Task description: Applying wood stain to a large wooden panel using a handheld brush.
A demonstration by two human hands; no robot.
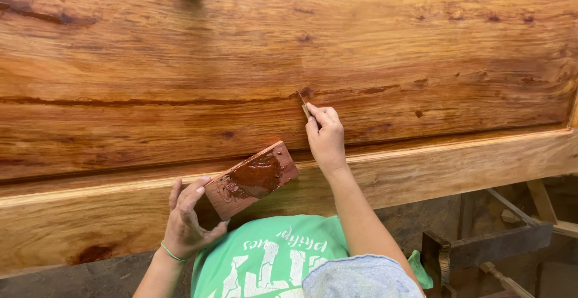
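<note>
Between your right hand's (326, 136) pinched fingertips sits a thin applicator stick (303, 104), its tip touching a dark crack (150, 102) in the large glossy wooden slab (289, 39), just above your knuckles. Your left hand (185, 218) is clamped on a small wooden block (251, 179), fingers wrapped round its lower end, thumb underneath; reddish-brown filler paste (256, 176) is smeared on the block's upper face, above and right of those fingers. Beyond both hands runs the slab's raised lighter border (469, 159), and lower right stands a dark metal stand (481, 247).
</note>
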